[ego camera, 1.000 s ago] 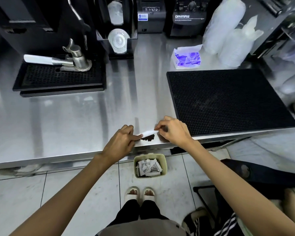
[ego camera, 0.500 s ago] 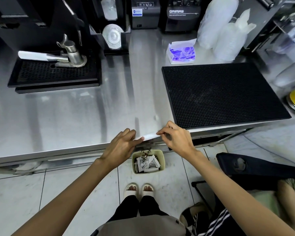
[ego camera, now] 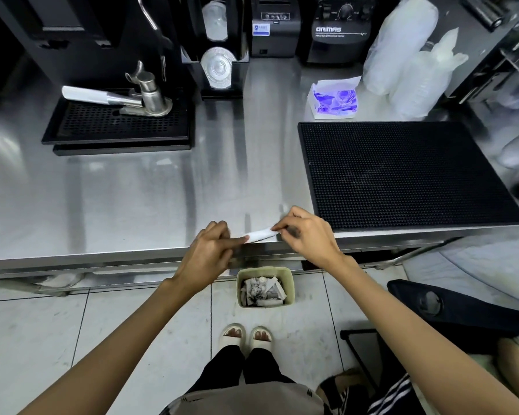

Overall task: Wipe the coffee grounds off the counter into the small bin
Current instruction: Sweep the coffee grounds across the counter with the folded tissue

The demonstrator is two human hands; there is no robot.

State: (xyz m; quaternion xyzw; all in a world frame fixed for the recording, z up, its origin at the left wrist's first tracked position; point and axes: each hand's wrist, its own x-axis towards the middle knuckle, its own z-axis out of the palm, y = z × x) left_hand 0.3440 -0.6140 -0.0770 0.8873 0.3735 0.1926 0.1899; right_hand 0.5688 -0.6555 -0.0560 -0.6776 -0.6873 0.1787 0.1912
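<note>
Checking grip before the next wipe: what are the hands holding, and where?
A folded white tissue, pinched at its ends: left hand on the left end, right hand on the right.

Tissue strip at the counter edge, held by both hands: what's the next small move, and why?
Probably let the folded tissue drop into the small bin. Left hand and right hand pinch its ends at the counter lip, roughly above the bin on the floor. No grounds show on the steel near it, and dark specks sit on the paper scraps in the bin.

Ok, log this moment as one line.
both hands hold tissue at counter edge | bin below | no grounds visible
</note>
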